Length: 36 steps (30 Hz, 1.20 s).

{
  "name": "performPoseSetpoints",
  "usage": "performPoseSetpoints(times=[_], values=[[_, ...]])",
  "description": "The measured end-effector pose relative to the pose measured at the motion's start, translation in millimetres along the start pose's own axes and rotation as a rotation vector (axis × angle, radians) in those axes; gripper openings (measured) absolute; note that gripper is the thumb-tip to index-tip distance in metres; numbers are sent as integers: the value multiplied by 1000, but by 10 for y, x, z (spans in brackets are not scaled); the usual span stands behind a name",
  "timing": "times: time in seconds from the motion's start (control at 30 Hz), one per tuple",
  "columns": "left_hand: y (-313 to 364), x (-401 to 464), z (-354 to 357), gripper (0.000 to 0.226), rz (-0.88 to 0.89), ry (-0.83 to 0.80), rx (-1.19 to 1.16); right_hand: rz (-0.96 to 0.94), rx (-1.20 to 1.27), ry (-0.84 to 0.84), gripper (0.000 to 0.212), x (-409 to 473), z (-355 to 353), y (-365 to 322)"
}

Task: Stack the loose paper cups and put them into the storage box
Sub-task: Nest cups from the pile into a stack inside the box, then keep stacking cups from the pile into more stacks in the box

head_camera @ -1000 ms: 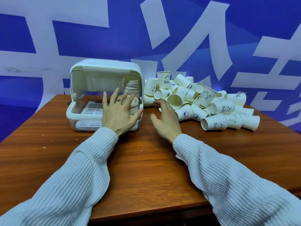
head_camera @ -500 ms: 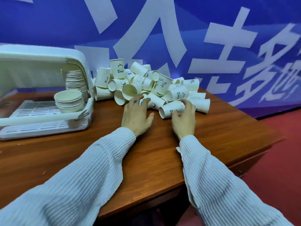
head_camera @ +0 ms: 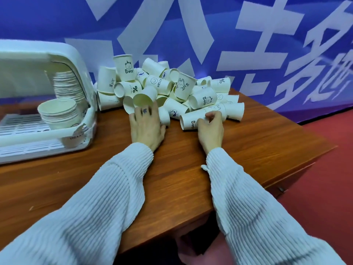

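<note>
A heap of loose white paper cups (head_camera: 162, 87) with cartoon prints lies at the back of the wooden table (head_camera: 95, 178). My right hand (head_camera: 210, 129) grips a cup lying on its side (head_camera: 191, 119) marked "Bear" at the heap's near edge. Fingers of my left hand (head_camera: 146, 127) reach over a lying cup (head_camera: 164, 116) at the heap's front and touch it. The white storage box (head_camera: 47, 104) stands open on the left. It holds a short stack of cups (head_camera: 57, 113) and a taller stack (head_camera: 66, 87) behind.
The table's right edge (head_camera: 305, 159) drops to a red floor (head_camera: 324, 207). A blue wall with white characters (head_camera: 229, 35) rises right behind the heap. Bare wood lies between my arms and the box.
My view swung right from the box to the heap. Both hands moved from in front of the box to the cups. My right hand closed round the lying "Bear" cup.
</note>
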<state>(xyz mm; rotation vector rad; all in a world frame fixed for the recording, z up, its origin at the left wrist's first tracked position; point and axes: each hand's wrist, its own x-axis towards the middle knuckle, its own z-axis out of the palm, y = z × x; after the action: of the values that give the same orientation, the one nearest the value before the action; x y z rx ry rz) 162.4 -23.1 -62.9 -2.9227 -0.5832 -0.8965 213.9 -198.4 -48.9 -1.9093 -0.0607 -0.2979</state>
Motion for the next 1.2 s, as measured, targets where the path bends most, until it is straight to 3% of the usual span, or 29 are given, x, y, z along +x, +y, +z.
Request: performPoseSetpoints(times=[0.17, 0.37, 0.47, 0.7, 0.87, 1.03, 1.2], values=[[-85, -51, -45, 58, -60, -12, -73, 53, 109, -46, 31, -117, -44, -28], [-160, -234, -382, 67, -174, 47, -516, 9, 261, -86, 20, -279, -94, -109], [-332, -327, -642, 79, -223, 92, -723, -93, 358, -133, 14, -404, -36, -291], [-1068, -515, -1289, 71, -227, 341, -741, -406, 364, -285, 5, -756, 508, -1044], [-1674, -642, -1636, 69, -370, 510, -770, -582, 341, -379, 11, -1001, 1043, -1591], [-2078, -703, -1694, 69, -473, 564, -761, -849, 137, -384, 17, -1119, 1382, -1894], [-2205, -695, -1643, 69, -468, 549, -751, -930, -343, -708, 26, -1118, 1556, -1908]])
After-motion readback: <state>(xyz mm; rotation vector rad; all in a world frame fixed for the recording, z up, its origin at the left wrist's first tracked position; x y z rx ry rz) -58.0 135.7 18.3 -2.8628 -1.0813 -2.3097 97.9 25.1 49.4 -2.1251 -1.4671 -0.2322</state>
